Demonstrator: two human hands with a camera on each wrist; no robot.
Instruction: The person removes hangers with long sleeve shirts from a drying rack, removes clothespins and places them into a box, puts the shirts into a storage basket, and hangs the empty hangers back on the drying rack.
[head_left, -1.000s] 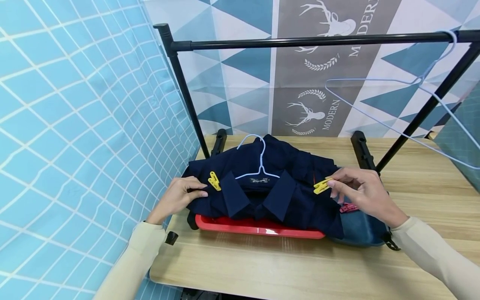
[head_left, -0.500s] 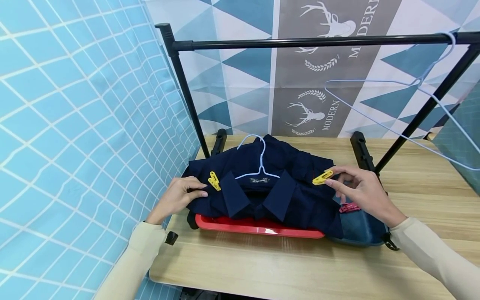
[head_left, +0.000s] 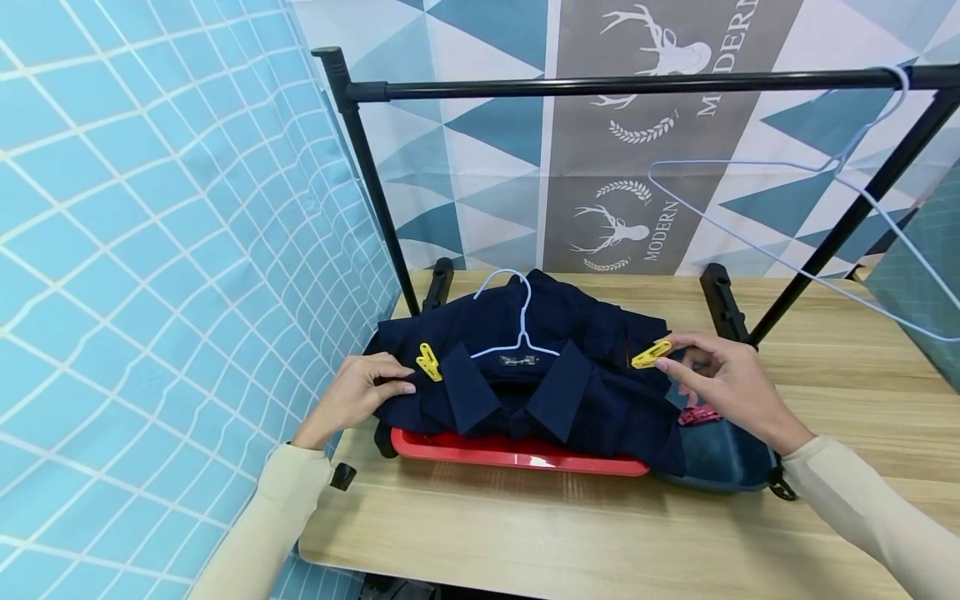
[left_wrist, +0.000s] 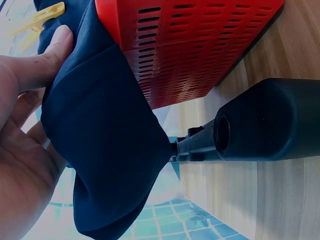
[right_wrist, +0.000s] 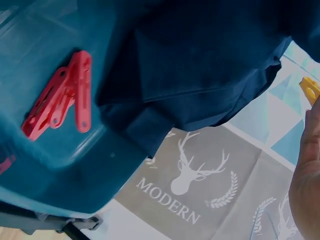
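Note:
A navy collared shirt (head_left: 480, 400) lies over a red basket (head_left: 517, 460), with a pale blue wire hanger (head_left: 522, 321) coming up through its neck. My left hand (head_left: 352, 396) pinches the fabric at the shirt's left shoulder, thumb on top in the left wrist view. Close to those fingertips, a yellow clothespin (head_left: 428, 362) is on the shirt. Another yellow clothespin (head_left: 649, 355) is pinched by my right hand (head_left: 723, 387) at the opposite shoulder; whether it touches the fabric, I cannot tell. Only the edge of that hand shows in the right wrist view.
A blue basin (head_left: 720, 458) holding red clothespins (right_wrist: 82, 90) stands right of the basket, partly under the shirt. Overhead runs a black rack bar (head_left: 525, 87), where a second wire hanger (head_left: 836, 162) hangs at right. A black rack foot (left_wrist: 265, 120) stands on the wooden table (head_left: 480, 517).
My right hand has lifted its yellow clothespin slightly, then shifted it a little to the right. The left hand and the shirt stay in place.

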